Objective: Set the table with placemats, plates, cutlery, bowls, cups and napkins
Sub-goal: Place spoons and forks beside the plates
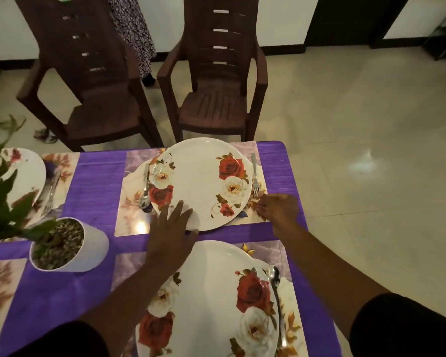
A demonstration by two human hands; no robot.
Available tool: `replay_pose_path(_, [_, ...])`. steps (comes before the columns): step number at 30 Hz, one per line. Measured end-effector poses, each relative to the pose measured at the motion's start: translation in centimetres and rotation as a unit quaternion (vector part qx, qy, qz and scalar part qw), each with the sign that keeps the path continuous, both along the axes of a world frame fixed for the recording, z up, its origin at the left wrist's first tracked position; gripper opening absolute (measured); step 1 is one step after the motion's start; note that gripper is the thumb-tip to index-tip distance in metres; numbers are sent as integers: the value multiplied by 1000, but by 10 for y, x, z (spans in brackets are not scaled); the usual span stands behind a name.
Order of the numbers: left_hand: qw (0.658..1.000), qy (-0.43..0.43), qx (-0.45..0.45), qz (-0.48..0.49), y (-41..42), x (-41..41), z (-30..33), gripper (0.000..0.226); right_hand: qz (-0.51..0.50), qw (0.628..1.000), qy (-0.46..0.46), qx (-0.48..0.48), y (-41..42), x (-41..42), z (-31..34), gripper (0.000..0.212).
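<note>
Leaves of a potted plant (0,176) crowd the left edge and cover part of a rose-patterned plate (23,173) with a blurred fork (49,194) beside it; the white pot (88,248) of pebbles stands well left of the left hand (170,235). That hand lies flat with fingers straight and spread, fingertips on the near rim of the far plate (204,181), a white patch under them too blurred to name. Just left of those fingertips a spoon (145,189) rests on the far placemat (131,215), and something glassy at the plate's left rim is hard to make out. Below the palm sits the near plate (211,292), cut off by the frame, a second spoon (276,292) along its right side. The right hand (278,210) rests with loosely extended fingers on the placemat's right corner, holding nothing, fingertips just below the fork (255,176) beside the far plate. Beyond the purple tablecloth (98,181) stand two brown chairs (214,81)
</note>
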State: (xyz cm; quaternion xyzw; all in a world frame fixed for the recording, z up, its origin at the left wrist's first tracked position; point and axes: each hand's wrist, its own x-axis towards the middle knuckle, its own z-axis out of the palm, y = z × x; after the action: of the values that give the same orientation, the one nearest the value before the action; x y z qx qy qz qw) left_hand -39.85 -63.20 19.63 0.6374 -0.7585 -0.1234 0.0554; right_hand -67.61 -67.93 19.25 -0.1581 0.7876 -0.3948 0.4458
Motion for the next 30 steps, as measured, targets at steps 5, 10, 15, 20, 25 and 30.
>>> replay_pose_path(5, [989,83,-5,126,10,13,7,71,218,949,187,-128,41,8,10,27])
replay_pose_path(10, [975,100,73,183,13,26,14,76,342,905,213,-134,56,20,11,63])
replay_pose_path(15, [983,62,66,162,15,28,15,75,381,873,278,-127,55,27,-2,67])
replay_pose_path(20, [988,-8,59,144,14,32,14,72,385,850,338,-128,58,36,-10,64])
replay_pose_path(25, [990,-61,47,119,2,40,9,70,364,847,363,-135,54,44,-6,62])
replay_pose_path(30, [990,-53,51,122,3,37,3,69,353,851,372,-111,58,46,-3,63])
